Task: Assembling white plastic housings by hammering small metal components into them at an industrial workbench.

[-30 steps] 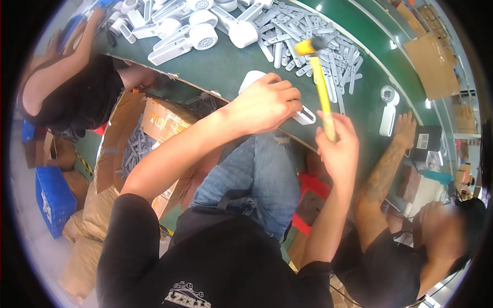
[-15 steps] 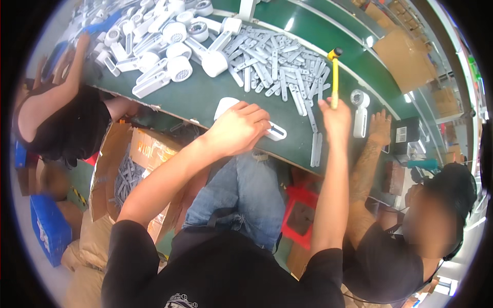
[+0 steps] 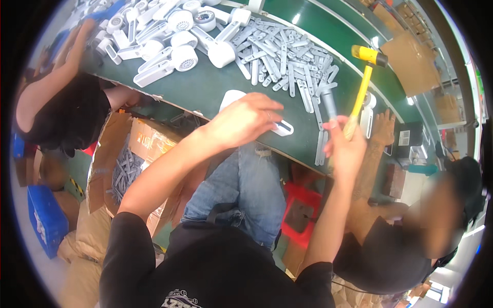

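My left hand (image 3: 246, 118) is closed over a white handheld fan (image 3: 233, 97) that lies on the table near its front edge. The fan's round head shows beyond the hand, and its slotted handle comes out to the right of the fingers. In my right hand (image 3: 348, 151), raised to the right of the fan, is a yellow mallet (image 3: 363, 84), its head upward. A grey plastic strip (image 3: 328, 101), blurred, stands up from the fingertips of the same hand. Beyond both hands spreads a pile of similar grey strips (image 3: 287, 56).
Many white handheld fans (image 3: 184, 57) are heaped at the far left of the green table (image 3: 205, 87). A cardboard box (image 3: 105, 159) of grey strips stands below at left. Co-workers sit at either side; one's hand (image 3: 382, 128) rests near another fan (image 3: 366, 117) at right.
My right hand has drawn nearer to me, raising the mallet, and a grey strip now shows at its fingertips. My left hand stays on the fan, its fingers slightly lifted.
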Tool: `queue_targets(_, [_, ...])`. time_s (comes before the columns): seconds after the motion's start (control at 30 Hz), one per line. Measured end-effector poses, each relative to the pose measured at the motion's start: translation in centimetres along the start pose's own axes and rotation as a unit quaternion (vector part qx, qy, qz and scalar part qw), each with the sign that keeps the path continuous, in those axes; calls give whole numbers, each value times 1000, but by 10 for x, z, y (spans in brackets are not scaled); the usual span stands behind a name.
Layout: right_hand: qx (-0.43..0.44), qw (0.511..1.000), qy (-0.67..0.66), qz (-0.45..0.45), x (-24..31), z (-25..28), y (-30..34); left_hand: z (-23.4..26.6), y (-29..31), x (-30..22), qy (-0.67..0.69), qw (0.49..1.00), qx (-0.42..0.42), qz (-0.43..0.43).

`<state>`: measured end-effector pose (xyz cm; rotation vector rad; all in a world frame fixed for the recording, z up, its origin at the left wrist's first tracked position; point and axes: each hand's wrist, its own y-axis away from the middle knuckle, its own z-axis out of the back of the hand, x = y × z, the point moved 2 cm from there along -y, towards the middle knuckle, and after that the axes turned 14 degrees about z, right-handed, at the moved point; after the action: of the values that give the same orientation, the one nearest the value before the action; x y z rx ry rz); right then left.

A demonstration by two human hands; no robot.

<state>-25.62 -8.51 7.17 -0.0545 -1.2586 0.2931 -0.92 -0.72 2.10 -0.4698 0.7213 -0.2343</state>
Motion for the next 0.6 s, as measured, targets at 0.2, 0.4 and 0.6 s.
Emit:
queue_targets(0.2, [18, 995, -4, 95, 7, -40, 53, 28, -12, -32, 315, 856, 115, 394])
queue_targets(0.4, [56, 978, -195, -55, 15, -54, 52, 29, 2, -23, 478, 808, 117, 324])
queue_targets(0.6, [44, 987, -150, -45, -15, -54, 34, 38, 8, 7, -63, 994, -38, 83])
